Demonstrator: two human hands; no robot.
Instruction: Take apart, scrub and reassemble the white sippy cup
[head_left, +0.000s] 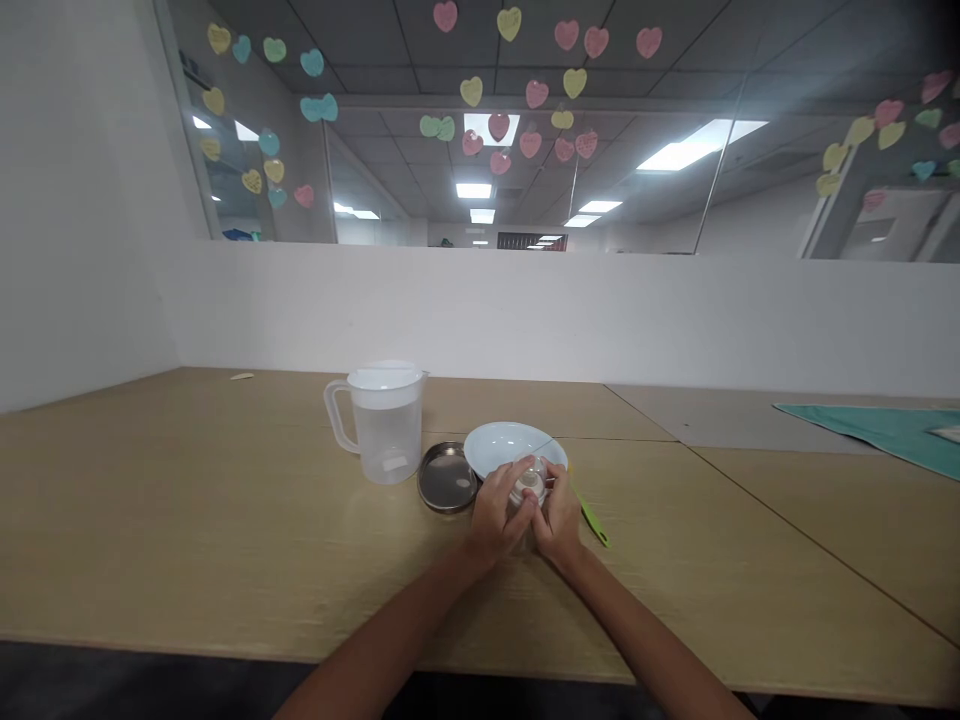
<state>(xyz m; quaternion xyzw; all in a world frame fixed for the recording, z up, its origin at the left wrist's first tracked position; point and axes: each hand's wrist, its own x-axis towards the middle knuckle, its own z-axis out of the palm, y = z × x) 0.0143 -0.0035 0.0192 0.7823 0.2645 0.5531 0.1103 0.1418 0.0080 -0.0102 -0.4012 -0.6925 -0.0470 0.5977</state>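
Both of my hands are closed around a small clear container (pixel 531 480) that has something pale in or on it. My left hand (pixel 496 510) grips its left side, with the thumb at the front. On the opposite side my right hand (pixel 559 512) wraps around it, thumb also forward. The fingers cover much of the container, so its exact kind cannot be made out. Directly behind the hands stands a white bowl (pixel 501 438), partly hidden by them. A round, shallow metal dish (pixel 447 478) lies left of my left hand. Beside my right hand is a green-handled utensil (pixel 595 522), its far end hidden.
A translucent lidded pitcher (pixel 388 435) with liquid in it stands left of the metal dish. A teal cloth (pixel 877 430) lies at the far right of the wooden table (pixel 225 530). A small pale piece (pixel 242 377) rests near the back wall.
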